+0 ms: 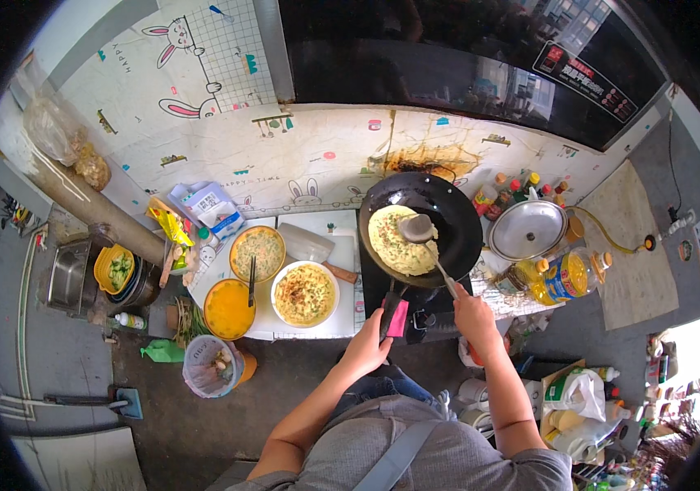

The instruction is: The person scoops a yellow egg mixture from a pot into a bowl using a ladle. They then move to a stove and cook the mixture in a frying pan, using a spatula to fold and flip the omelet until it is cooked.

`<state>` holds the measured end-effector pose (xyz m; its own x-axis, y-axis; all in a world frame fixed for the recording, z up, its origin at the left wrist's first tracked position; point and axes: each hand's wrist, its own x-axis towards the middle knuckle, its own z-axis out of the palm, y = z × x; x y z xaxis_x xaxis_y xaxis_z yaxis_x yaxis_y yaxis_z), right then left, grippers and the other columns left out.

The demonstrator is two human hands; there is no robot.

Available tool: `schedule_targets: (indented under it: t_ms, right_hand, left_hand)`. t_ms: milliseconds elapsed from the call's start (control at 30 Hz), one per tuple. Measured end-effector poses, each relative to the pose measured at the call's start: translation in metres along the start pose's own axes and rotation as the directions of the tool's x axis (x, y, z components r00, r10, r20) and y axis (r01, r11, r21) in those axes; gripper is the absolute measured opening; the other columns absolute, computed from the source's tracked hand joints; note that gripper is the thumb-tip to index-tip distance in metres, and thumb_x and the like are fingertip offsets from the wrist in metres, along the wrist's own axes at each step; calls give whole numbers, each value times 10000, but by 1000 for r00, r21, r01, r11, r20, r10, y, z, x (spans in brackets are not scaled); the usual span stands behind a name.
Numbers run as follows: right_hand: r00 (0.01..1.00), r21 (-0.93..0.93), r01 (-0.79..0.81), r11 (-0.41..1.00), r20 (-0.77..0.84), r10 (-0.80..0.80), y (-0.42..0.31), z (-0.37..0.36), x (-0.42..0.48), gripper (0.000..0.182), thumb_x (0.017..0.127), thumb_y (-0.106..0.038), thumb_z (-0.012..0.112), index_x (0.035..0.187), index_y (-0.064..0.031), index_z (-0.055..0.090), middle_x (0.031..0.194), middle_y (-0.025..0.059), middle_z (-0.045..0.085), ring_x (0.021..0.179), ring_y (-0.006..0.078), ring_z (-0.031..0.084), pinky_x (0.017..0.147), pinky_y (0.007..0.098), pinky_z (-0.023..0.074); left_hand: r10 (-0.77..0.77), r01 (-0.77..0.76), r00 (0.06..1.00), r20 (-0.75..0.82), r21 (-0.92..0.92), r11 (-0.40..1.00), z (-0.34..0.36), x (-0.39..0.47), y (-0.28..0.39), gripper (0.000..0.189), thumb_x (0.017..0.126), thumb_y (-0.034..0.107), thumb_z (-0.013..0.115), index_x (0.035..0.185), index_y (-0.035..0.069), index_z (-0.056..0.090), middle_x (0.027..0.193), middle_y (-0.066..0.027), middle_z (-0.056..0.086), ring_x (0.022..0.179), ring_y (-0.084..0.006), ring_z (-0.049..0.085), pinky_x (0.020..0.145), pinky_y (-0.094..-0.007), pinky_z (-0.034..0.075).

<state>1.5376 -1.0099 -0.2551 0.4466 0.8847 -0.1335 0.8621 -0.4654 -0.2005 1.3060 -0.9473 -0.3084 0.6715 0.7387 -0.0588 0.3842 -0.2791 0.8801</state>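
Note:
A dark wok (457,245) sits on the black stove, its handle (392,301) gripped in my left hand (367,348). Inside it, towards the left wall, lies a round pale-yellow egg pancake (394,240) with green and reddish flecks. My right hand (476,319) is closed around the handle of a metal ladle (416,228), whose bowl rests over the pancake's right part. Left of the wok stands a white bowl (304,294) of cooked pancakes. Beside it are a bowl of flecked batter (257,251) and a bowl of yellow liquid (229,310), with dark chopsticks (252,282) across their rims.
A cleaver (307,243) lies on the cutting board (345,307). To the right stand a steel lid (527,229), sauce bottles (513,190) and cooking oil jugs (565,279). A lined bin (212,368) is on the floor, left. The range hood (399,67) overhangs the wok.

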Motion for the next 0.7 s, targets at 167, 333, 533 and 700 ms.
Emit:
schedule_targets:
  t_ms: [167, 333, 533, 700]
  right_hand:
    - [1000, -1, 1, 1000, 21, -1, 3, 3, 2, 404, 876, -193, 490, 1260, -70, 471, 733, 224, 627, 698, 388, 629, 635, 473, 510]
    - [1000, -6, 6, 1000, 29, -5, 4, 4, 2, 422, 877, -197, 490, 1276, -64, 455, 748, 225, 626, 707, 383, 629, 641, 470, 508]
    - [1000, -17, 5, 1000, 26, -4, 5, 7, 1, 430, 876, -197, 491, 1283, -63, 453, 762, 227, 625, 707, 376, 630, 637, 461, 510]
    - [1000, -21, 23, 1000, 14, -23, 4, 5, 1, 425, 870, -192, 499, 1268, -48, 467, 732, 213, 626, 678, 364, 633, 614, 447, 514]
  left_hand:
    - [10, -10, 1000, -14, 16, 1000, 2, 0, -3, 623, 796, 118, 621, 1299, -51, 296, 1227, -302, 444, 1138, -421, 463, 954, -405, 389]
    - [-7, 7, 1000, -14, 27, 1000, 2, 0, -1, 618, 795, 128, 623, 1295, -39, 300, 1196, -305, 462, 1108, -429, 480, 929, -412, 404]
    - [11, -10, 1000, -22, 20, 1000, 2, 0, -1, 619, 795, 127, 622, 1296, -39, 297, 1187, -308, 466, 1110, -428, 478, 932, -416, 401]
    - [18, -18, 1000, -18, 26, 1000, 1, 0, -1, 622, 798, 128, 618, 1297, -46, 290, 1191, -311, 462, 1115, -431, 473, 940, -417, 395]
